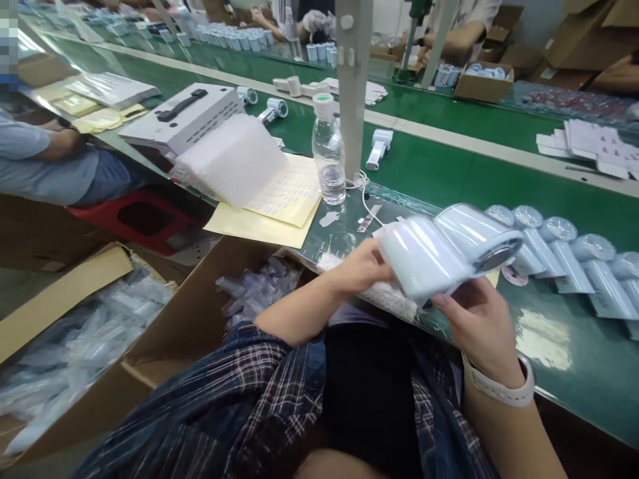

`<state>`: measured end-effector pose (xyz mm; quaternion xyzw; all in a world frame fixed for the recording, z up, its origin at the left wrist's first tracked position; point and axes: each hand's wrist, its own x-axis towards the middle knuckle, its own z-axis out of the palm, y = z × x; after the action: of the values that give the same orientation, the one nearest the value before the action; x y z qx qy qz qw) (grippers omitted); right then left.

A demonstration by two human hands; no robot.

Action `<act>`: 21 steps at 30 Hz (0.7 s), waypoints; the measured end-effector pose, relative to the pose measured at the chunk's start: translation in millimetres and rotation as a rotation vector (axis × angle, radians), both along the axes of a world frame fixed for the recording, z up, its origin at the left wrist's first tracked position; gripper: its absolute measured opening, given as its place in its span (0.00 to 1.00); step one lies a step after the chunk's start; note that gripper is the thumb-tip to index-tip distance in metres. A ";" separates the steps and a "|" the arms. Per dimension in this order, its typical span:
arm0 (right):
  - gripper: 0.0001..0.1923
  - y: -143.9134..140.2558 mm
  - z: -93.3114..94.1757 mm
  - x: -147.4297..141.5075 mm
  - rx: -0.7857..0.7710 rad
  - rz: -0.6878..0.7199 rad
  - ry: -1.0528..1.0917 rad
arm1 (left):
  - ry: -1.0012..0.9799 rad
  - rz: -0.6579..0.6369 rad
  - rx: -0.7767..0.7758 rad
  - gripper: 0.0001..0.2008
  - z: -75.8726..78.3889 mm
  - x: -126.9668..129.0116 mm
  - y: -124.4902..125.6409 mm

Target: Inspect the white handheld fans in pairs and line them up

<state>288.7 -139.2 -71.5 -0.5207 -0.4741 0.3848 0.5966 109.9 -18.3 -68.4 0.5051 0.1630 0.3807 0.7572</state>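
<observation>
A pale blue hand-held device (449, 249) with a round dark end is held over the near edge of the green table (449, 179). My left hand (357, 269) grips its left end. My right hand (482, 326), with a white wristband, supports it from below. The device is blurred. Just to the right, a row of several similar blue devices (564, 256) lies on the table. Under my hands lies a white foam-like sheet (389, 299).
A water bottle (328, 156) and a grey post (353, 86) stand behind yellow sticker sheets (279, 206). Open cardboard boxes (164, 332) with bagged parts sit at the left. A white machine (184, 116) lies further left. Other people work across the table and at the left.
</observation>
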 end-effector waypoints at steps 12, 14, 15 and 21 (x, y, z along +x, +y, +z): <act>0.14 -10.9 15.3 -3.9 0.031 -0.058 0.384 | -0.141 -0.160 -0.055 0.31 5.2 13.7 -16.6; 0.13 -11.4 13.9 -4.3 0.028 -0.027 0.356 | -0.145 -0.176 -0.026 0.30 6.9 14.4 -17.6; 0.13 -11.2 13.1 -4.7 0.026 -0.014 0.346 | -0.147 -0.170 -0.009 0.29 7.4 14.3 -17.4; 0.15 -8.6 10.7 -6.2 -0.024 -0.036 0.374 | -0.103 -0.245 0.082 0.22 4.9 9.7 -16.6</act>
<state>282.5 -147.7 -60.8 -0.4556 -0.3407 0.4700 0.6749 119.6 -34.9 -63.5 0.5316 0.0453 0.3169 0.7842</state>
